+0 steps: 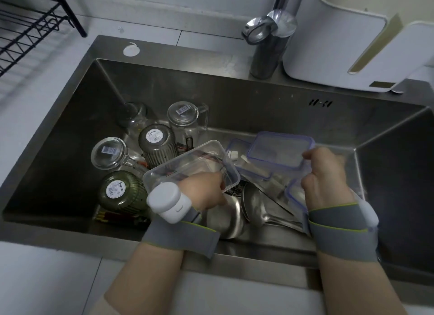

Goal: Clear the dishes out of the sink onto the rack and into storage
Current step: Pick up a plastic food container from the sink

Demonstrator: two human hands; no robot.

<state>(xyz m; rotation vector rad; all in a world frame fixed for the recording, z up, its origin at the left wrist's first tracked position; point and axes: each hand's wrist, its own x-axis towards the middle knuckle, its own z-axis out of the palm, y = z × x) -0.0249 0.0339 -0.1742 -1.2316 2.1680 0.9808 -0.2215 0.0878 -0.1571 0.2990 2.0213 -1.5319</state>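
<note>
Both hands are down in the steel sink (pixel 234 96). Left hand (pixel 206 192) grips the near rim of a clear rectangular container (pixel 187 166), fingers curled over the edge, container tilted w/ its open side up, held above the drain area. Right hand (pixel 326 176) pinches a clear lid w/ purple trim (pixel 281 150) by its right edge, thumb & fingers closed on it, lid lifted off the sink floor. A second purple-trimmed lid (pixel 244 159) lies under it, just to the left.

Left part of sink: four glasses upside down, bottoms w/ stickers — clear mug w/ handle (pixel 184 113) at far, ribbed grey glass (pixel 156 142) just near of it, clear glass (pixel 110 151) to the left, green ribbed glass (pixel 119 192) nearest. Another clear glass (pixel 133 115) lies at far left, blurry.

Near the hands, on the sink floor: steel bowl (pixel 225 216) & a steel ladle (pixel 253 202), touching.

Both wrists wear grey straps; left one carries a white device (pixel 166 199).

Far left on the surface: black wire rack (pixel 28 25). Far right: tap (pixel 270 30) & a white appliance (pixel 340 44).
</note>
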